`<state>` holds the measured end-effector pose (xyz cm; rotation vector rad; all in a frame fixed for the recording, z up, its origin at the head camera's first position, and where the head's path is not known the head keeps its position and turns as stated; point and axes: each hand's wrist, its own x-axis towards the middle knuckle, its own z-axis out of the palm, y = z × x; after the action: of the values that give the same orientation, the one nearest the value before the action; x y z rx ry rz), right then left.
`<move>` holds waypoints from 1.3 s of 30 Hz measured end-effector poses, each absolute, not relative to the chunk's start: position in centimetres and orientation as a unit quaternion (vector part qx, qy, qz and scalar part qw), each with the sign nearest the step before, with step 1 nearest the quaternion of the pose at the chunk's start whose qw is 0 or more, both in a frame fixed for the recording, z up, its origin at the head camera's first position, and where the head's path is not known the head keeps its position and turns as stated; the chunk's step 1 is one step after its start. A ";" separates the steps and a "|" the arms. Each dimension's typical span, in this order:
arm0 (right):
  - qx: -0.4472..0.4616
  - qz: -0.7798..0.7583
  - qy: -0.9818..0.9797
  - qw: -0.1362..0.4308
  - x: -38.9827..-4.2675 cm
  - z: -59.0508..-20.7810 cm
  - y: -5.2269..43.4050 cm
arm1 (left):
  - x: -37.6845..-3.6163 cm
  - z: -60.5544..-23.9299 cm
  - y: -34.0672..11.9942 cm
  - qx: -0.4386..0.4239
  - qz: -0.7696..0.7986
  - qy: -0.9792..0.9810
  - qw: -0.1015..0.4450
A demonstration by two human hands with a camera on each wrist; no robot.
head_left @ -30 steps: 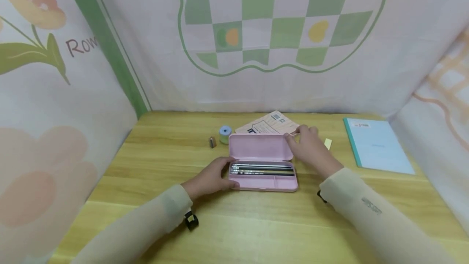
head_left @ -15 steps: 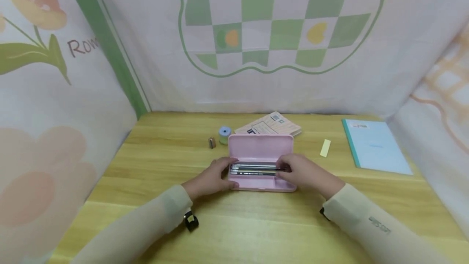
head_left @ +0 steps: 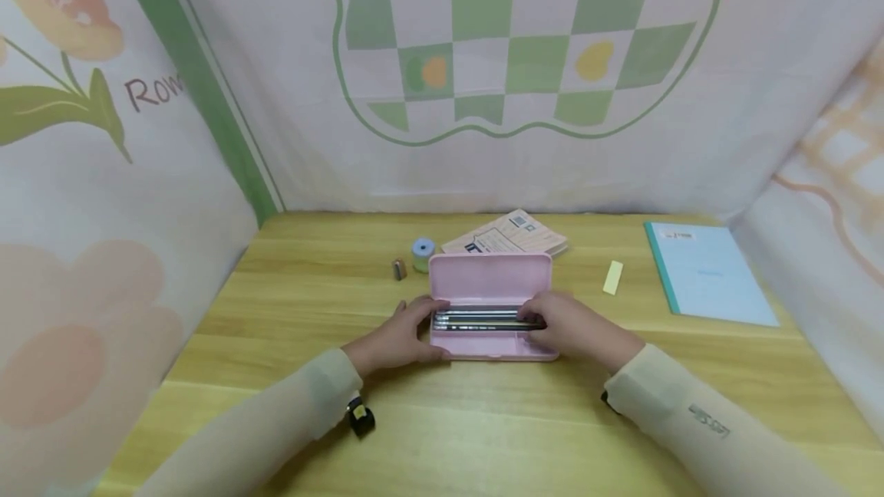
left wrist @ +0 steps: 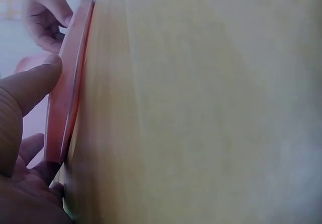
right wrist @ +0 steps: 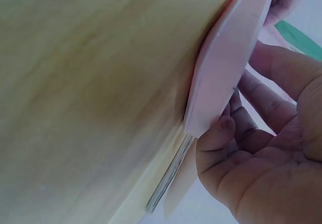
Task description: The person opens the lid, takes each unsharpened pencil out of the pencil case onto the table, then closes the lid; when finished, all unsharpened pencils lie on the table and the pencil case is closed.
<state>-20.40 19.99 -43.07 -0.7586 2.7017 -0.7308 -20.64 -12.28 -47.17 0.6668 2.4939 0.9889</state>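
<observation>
Head view: my left hand steadies the open pink pencil case mid-worktop, right hand curls onto the pencils. Left wrist: thumb pressing the case. Right wrist: fingers curled. I'd lift one next.

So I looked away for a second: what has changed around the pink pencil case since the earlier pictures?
The right hand left the far right corner of the raised lid, came toward the person and now rests on the right end of the pencils in the pencil case. The left hand stayed at the case's left end, the lid stayed open, and the yellow slip and notebook did not move.
</observation>
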 end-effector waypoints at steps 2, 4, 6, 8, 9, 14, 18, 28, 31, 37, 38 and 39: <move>-0.265 -0.241 0.926 0.118 -20.4 -43.2 19.9 | -20.7 -47.3 -12.2 0.236 0.352 0.886 0.188; -0.269 -0.230 0.929 0.111 -20.4 -43.3 19.7 | -20.7 -47.5 -12.2 0.236 0.351 0.887 0.187; -0.270 -0.221 0.931 0.107 -20.3 -43.4 19.6 | -20.6 -47.5 -12.2 0.235 0.351 0.887 0.188; -0.269 -0.215 0.933 0.105 -20.3 -43.4 19.4 | -20.6 -47.5 -12.2 0.235 0.351 0.887 0.189; -0.269 -0.213 0.934 0.103 -20.3 -43.4 19.4 | -20.5 -47.5 -12.2 0.235 0.352 0.886 0.189; -0.266 -0.218 0.933 0.100 -20.1 -43.2 19.2 | -20.6 -47.3 -12.1 0.241 0.356 0.884 0.184; -0.273 -0.226 0.930 0.097 -20.2 -43.2 19.3 | -20.7 -47.2 -12.1 0.240 0.351 0.886 0.184; -0.268 -0.240 0.925 0.120 -20.6 -43.2 19.4 | -21.0 -47.4 -12.1 0.244 0.353 0.885 0.183; -0.264 -0.247 0.923 0.131 -20.8 -43.0 19.3 | -21.1 -47.5 -12.1 0.243 0.357 0.884 0.177; -0.285 -0.247 0.916 0.134 -21.0 -43.2 19.2 | -21.0 -47.5 -12.2 0.241 0.349 0.887 0.180; -0.288 -0.245 0.916 0.132 -21.0 -43.3 19.2 | -21.0 -47.5 -12.2 0.241 0.348 0.888 0.181; -0.290 -0.243 0.916 0.131 -21.0 -43.4 19.2 | -20.9 -47.5 -12.2 0.241 0.348 0.888 0.181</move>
<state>-20.98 19.22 -43.39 -0.8422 2.6616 -0.7067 -20.91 -12.25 -47.50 0.6807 2.5068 0.9821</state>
